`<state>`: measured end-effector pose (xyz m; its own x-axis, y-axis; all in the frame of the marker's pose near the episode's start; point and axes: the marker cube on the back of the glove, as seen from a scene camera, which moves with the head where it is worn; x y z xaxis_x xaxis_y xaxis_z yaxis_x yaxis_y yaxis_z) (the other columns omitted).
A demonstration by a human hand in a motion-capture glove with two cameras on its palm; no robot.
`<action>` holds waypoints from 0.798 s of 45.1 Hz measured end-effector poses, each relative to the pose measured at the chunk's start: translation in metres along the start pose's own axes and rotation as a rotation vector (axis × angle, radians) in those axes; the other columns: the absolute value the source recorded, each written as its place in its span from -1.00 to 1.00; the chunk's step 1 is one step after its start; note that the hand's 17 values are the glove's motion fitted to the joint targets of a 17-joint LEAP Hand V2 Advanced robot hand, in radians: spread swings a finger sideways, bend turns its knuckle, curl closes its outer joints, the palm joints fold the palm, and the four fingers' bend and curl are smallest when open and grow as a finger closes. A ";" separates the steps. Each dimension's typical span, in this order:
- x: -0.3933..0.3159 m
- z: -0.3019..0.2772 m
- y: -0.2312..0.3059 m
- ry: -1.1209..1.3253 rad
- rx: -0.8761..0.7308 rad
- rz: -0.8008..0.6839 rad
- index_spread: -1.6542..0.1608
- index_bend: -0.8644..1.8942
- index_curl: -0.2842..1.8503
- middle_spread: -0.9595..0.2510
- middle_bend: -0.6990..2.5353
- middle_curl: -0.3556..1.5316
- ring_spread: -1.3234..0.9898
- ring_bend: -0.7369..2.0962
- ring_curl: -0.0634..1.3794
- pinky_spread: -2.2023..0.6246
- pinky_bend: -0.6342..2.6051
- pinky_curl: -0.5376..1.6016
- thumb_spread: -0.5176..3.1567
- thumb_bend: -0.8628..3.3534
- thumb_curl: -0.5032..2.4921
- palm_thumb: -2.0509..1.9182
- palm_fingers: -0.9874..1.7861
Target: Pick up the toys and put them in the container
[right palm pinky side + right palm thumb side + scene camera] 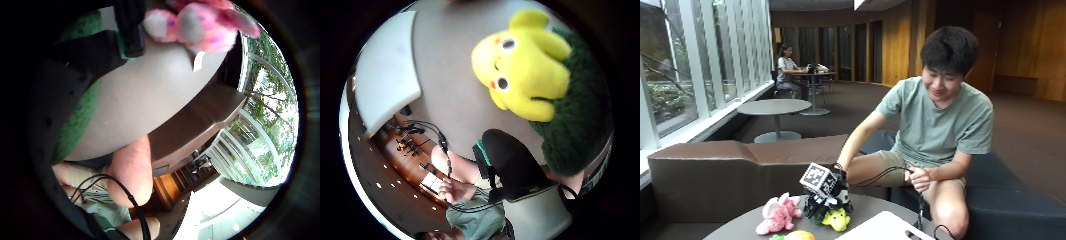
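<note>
The yellow plush toy sits on the round grey table, with the gloved right hand lowered over its top from above. In the thumb side palm view its face fills much of the picture, so the palm is close, probably to close on it for a lift. Whether the fingers already curl round it I cannot tell; the glove hides them. Just beside it lies a pink plush toy, untouched, and an orange toy near the table edge. The white container waits at the person's side, within reach. All 3 toys appear outside it.
</note>
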<state>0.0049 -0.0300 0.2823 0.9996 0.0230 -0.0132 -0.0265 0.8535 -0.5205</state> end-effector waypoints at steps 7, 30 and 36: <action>0.001 0.020 -0.017 0.038 0.085 0.045 0.57 -0.32 -0.61 0.65 -0.53 -0.46 0.19 -0.13 -0.62 0.57 0.17 -0.11 -0.04 -0.59 -0.49 0.06 -0.44; 0.000 -0.014 -0.031 -0.091 0.302 0.065 0.51 -0.13 -0.48 0.25 -0.23 -0.29 -0.14 0.35 -0.28 0.33 0.14 -0.12 -0.04 -0.48 -0.32 0.34 0.47; 0.002 -0.058 -0.007 -0.081 0.365 0.056 0.49 -0.03 -0.42 0.17 -0.13 -0.21 -0.19 0.38 -0.22 0.31 0.12 -0.09 -0.10 -0.49 -0.28 0.34 0.51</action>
<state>0.0069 -0.0658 0.2366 0.9938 0.1031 0.0422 -0.0938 0.9787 -0.1824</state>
